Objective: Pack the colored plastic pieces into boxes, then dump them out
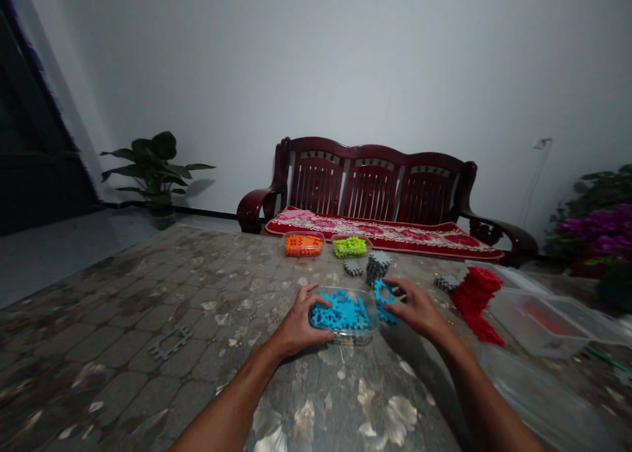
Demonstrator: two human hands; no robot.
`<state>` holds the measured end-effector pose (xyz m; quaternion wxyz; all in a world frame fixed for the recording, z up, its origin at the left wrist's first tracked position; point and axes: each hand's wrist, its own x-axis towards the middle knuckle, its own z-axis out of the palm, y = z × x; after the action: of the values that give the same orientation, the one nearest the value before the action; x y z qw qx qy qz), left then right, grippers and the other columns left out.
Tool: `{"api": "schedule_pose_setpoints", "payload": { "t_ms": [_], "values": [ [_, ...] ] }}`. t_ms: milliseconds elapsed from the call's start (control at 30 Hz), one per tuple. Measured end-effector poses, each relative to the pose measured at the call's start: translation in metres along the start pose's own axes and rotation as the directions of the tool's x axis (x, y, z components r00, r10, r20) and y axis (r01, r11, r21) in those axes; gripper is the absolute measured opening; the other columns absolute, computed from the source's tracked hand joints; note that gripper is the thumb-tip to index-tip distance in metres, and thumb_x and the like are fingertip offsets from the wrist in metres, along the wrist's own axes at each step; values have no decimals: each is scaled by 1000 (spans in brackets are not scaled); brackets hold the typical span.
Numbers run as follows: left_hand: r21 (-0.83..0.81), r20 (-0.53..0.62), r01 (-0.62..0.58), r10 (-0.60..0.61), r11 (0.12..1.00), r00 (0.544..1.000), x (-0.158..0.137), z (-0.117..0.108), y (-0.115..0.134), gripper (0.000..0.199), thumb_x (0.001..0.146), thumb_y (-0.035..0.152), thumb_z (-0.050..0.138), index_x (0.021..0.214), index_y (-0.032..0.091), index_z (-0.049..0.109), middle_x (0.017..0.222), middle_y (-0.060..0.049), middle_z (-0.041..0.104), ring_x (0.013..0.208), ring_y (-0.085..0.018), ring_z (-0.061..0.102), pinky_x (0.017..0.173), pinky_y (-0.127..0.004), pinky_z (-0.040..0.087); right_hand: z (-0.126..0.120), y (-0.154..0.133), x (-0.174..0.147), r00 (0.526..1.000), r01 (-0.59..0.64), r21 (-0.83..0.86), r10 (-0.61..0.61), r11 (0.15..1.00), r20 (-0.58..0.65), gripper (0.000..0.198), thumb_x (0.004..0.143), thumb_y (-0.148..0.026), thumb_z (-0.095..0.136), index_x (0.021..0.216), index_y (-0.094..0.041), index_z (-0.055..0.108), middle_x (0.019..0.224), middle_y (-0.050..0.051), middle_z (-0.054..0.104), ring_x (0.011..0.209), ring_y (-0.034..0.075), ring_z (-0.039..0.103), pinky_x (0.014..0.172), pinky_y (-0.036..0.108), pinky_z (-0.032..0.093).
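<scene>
Your left hand (300, 319) holds the clear tub (374, 315), low middle of the frame; don't let it slide. Your right hand (413, 307) pinches a blue piece (378, 293) just right of it; squeeze softly.

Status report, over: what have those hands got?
Left hand holding transparent plastic tub of toothed blue pieces. Right hand holding blue open-framed piece beside tub. Stack of grey toothed tiles close beyond that piece.

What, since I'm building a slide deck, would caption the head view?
Left hand holds a clear plastic tub of blue toothed pieces; right hand holds a blue open-centred piece beside it.
</scene>
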<state>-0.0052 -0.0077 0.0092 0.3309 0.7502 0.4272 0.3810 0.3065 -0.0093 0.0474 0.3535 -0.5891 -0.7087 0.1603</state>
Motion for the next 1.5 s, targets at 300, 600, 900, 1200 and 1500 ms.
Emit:
{"api": "schedule_pose_setpoints", "payload": {
  "t_ms": [300,600,900,1200,1500],
  "values": [
    [-13,7,-3,3,1000,1000,0,-1,-2,69,56,14,89,120,24,64,151,-12,36,144,-37,37,119,-51,35,11,-39,-4,974,138,66,-148,988,174,36,72,-31,74,107,-25,77,112,7,75,110,30,65,100,46,47],
    [-71,-14,-21,20,997,1000,0,-1,-1,77,53,14,89,123,23,57,150,-13,39,146,-37,35,120,-52,31,10,20,1,992,-74,-54,79,996,94,51,66,-30,70,116,-19,73,118,12,73,107,32,67,97,47,51],
    [-3,3,2,-2,1000,1000,-1,-2,1,67,54,14,90,114,24,63,150,-11,34,145,-38,36,117,-52,37,19,40,-10,992,-49,-293,80,955,96,43,68,-26,68,109,-20,74,110,9,74,105,29,66,95,39,49],
    [-30,-2,-7,7,1000,1000,-1,-1,-3,69,53,12,90,117,24,65,152,-12,30,146,-39,33,116,-51,38,22,35,-14,995,-79,-425,95,902,15,50,75,-29,63,123,-14,67,115,17,73,108,32,68,95,39,50],
    [-100,-14,-75,74,992,997,3,0,-11,101,52,21,92,142,24,47,144,-11,43,138,-35,43,120,-52,34,5,-10,0,993,-95,-66,90,993,-76,60,72,-36,70,128,-17,61,100,9,75,88,26,72,80,39,56]
  ]
}}
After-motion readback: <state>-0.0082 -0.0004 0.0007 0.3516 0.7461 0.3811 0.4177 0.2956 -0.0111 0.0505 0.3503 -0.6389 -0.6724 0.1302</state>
